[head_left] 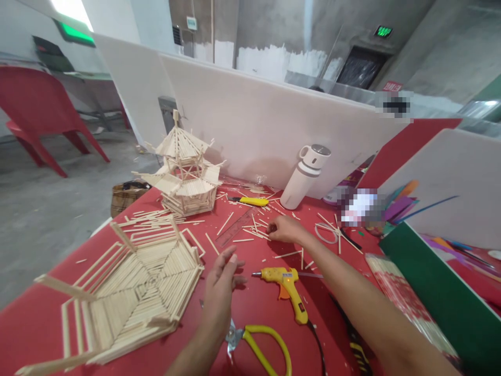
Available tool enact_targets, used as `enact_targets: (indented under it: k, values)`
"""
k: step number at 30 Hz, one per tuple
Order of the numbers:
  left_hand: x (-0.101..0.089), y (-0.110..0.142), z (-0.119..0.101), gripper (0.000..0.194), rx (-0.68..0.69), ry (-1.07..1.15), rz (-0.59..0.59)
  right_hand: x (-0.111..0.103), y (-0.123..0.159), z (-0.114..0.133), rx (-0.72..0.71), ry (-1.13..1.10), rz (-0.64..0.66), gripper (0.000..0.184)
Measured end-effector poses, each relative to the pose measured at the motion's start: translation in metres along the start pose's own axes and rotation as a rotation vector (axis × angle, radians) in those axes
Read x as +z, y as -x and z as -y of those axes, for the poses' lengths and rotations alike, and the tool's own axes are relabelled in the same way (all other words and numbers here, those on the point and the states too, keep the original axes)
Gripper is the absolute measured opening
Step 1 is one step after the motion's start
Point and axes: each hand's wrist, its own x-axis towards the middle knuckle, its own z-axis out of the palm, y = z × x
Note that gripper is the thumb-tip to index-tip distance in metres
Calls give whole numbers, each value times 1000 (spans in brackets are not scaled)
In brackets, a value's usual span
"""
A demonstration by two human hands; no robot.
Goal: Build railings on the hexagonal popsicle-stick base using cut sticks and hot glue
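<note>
My left hand [221, 292] hovers over the red table [35, 324] with its fingers spread and empty, just right of a flat hexagonal roof of wooden sticks [129, 292]. Farther back, my right hand [285, 228] reaches to the loose sticks [254, 232] beside a clear ruler [235, 228], its fingers curled and pinching at one of them. A yellow glue gun [287, 287] lies between my two arms. Yellow-handled scissors [260, 342] lie near my left wrist.
A stick pagoda model [183, 172] stands at the back left, with a yellow utility knife [250, 201] and a white flask [305, 175] beside it. White partition boards [250, 115] close the back. A packet of sticks [403, 303] and a green board [438, 297] lie at the right.
</note>
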Motion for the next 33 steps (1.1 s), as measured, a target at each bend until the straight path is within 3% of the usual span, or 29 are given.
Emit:
enact_targets:
  k: [6, 16, 19, 23, 28, 33]
  values:
    - [1, 0, -2, 57, -1, -6, -15, 2, 6, -3, -121, -84, -33, 10]
    - [4, 3, -6, 52, 15, -27, -8, 19, 31, 6, -305, -211, 101, 16]
    - [4, 4, -7, 50, 24, -18, -6, 29, 35, 9, -307, -206, 96, 9]
    - [3, 4, -6, 44, 75, -41, 28, 30, 49, 21, -316, -223, -29, 7]
    - [4, 13, -6, 34, 88, -158, 247, 20, 105, 57, -402, -329, -217, 16]
    - [-13, 53, -10, 38, -62, -62, 351, 49, 164, 93, -429, -343, -490, 17]
